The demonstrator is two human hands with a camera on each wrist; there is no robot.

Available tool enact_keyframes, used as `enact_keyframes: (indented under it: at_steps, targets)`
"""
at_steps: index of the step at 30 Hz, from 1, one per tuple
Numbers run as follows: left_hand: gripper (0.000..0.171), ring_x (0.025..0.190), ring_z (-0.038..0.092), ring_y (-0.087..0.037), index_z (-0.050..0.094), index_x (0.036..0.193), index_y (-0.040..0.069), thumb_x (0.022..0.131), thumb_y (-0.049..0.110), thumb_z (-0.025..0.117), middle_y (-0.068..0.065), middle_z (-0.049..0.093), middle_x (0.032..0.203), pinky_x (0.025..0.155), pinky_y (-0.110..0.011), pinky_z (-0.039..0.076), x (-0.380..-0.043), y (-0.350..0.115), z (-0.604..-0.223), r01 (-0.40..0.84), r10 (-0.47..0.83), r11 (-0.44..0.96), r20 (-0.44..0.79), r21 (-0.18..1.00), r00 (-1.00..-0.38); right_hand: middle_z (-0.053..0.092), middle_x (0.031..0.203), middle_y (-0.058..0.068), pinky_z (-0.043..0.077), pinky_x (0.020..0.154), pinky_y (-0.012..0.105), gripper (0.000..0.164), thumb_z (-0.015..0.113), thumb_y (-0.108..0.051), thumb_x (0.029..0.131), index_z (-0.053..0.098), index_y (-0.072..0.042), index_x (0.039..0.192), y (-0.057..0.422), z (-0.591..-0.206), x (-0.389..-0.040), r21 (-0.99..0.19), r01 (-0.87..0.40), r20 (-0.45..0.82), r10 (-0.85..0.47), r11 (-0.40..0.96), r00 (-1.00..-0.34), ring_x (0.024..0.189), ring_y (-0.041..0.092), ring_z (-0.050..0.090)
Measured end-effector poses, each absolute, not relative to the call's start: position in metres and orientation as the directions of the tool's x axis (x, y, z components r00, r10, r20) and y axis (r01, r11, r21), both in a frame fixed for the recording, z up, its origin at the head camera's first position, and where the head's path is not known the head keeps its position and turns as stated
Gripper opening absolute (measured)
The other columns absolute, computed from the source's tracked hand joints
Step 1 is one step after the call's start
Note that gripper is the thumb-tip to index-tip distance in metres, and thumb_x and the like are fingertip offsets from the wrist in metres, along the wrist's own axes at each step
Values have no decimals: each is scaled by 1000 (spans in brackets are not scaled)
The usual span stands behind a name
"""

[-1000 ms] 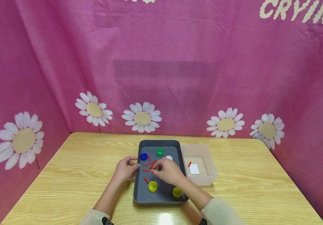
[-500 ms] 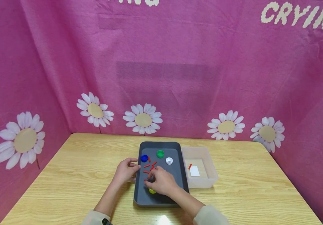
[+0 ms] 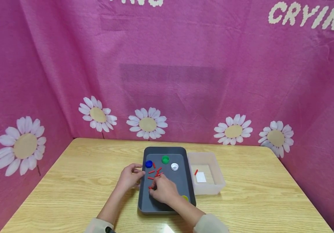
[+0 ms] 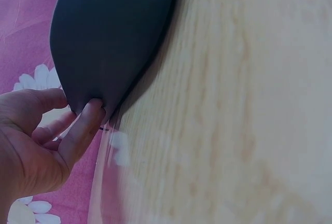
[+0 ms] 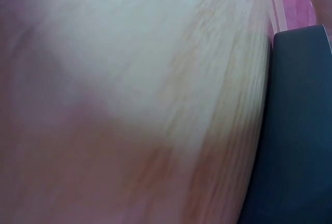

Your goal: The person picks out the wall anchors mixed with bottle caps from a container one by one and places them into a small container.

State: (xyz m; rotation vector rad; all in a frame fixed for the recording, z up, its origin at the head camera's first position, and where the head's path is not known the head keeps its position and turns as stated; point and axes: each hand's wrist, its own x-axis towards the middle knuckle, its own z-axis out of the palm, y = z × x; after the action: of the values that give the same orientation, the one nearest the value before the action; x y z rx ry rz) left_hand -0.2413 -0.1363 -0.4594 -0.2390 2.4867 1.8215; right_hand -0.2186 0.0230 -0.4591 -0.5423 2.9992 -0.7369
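My left hand (image 3: pixel 130 176) holds the left side of a dark grey tray (image 3: pixel 181 181); in the left wrist view its fingertips touch the tray's outer wall (image 4: pixel 109 37). Inside the tray my right hand (image 3: pixel 165 189) is low over the near left part, fingers curled, with thumb and fingertips pinching a small red stick (image 3: pixel 150 187). Several more red sticks (image 3: pixel 151 171) lie loose just beyond it. Blue (image 3: pixel 148 164), green (image 3: pixel 165 159) and white (image 3: pixel 174 166) round caps stand farther back. A yellow cap (image 3: pixel 185 197) peeks out beside the right wrist; another is hidden under the hand.
Against the tray's right side stands a clear plastic box (image 3: pixel 217 174) with a white card (image 3: pixel 201 177) and one red stick (image 3: pixel 196 172) inside. Wooden tabletop (image 3: pixel 257 187) extends to both sides. A pink curtain (image 3: pixel 172 97) hangs behind the table.
My right hand has moved nearer and a little left, from the middle group of red sticks to the one by the near yellow cap, covering that cap. My left hand stays at the tray.
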Motion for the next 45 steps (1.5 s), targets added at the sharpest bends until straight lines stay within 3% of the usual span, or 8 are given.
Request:
enact_keyframes:
  at_steps: [11, 20, 45]
  targets:
    - [36, 65, 62, -14, 57, 120, -2, 85, 8, 63, -17, 62, 95, 51, -31, 56, -242, -136, -461, -144, -90, 281, -124, 949, -988, 52, 79, -3, 39, 53, 25, 10, 72, -23, 74, 65, -18, 70, 27, -456, -223, -540, -306, 92, -307, 784, -947, 69, 10, 49]
    - [37, 66, 63, -15, 55, 121, -1, 86, 8, 62, -19, 63, 98, 52, -32, 56, -242, -137, -462, -140, -83, 270, -122, 953, -989, 49, 75, -1, 35, 50, 22, 7, 72, -22, 77, 67, -17, 75, 38, -447, -230, -638, -263, 95, -266, 724, -959, 61, 10, 43]
    - [37, 67, 62, -15, 55, 122, -1, 87, 7, 62, -19, 63, 100, 53, -31, 56, -239, -134, -460, -174, -90, 261, -156, 950, -984, 48, 74, 0, 34, 50, 21, 6, 70, -20, 79, 69, -14, 81, 73, -420, -239, -613, -290, 177, -230, 735, -957, 62, 11, 42]
